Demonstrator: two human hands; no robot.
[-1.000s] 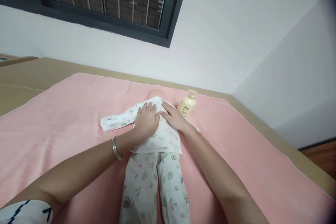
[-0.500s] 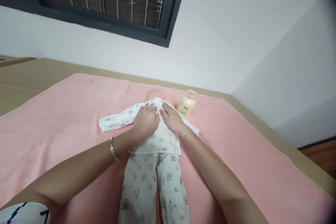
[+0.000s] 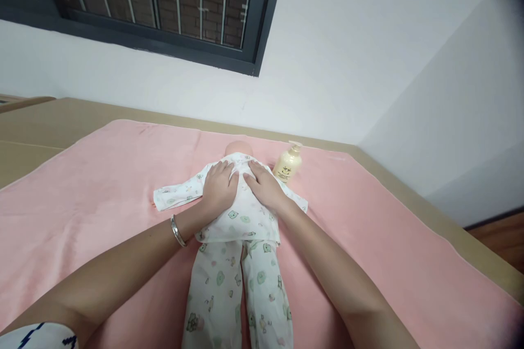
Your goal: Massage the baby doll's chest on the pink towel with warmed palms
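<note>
A baby doll lies stretched out on a pink blanket point(image 3: 123, 174), its round bare head point(image 3: 239, 148) at the far end. It wears a white printed top point(image 3: 249, 223) and matching trousers point(image 3: 216, 294), with the sleeves spread to both sides. My left hand point(image 3: 220, 185) rests flat on the left of the upper torso, fingers stretched out. On the right of the torso lies my right hand point(image 3: 264, 185), also flat with the thumb apart. Neither hand grips anything. A pale yellow pump bottle point(image 3: 289, 162) stands just beyond my right hand, beside the doll's shoulder.
The blanket covers a tan surface point(image 3: 90, 109) that meets a white wall point(image 3: 327, 54). A dark-framed window point(image 3: 164, 38) with bars is set in the wall. At the far right edge there is brown wood point(image 3: 501, 237).
Both hands have moved apart from each other across the doll's upper torso, the left one shifting left. The view has tilted slightly; the doll and bottle keep their places.
</note>
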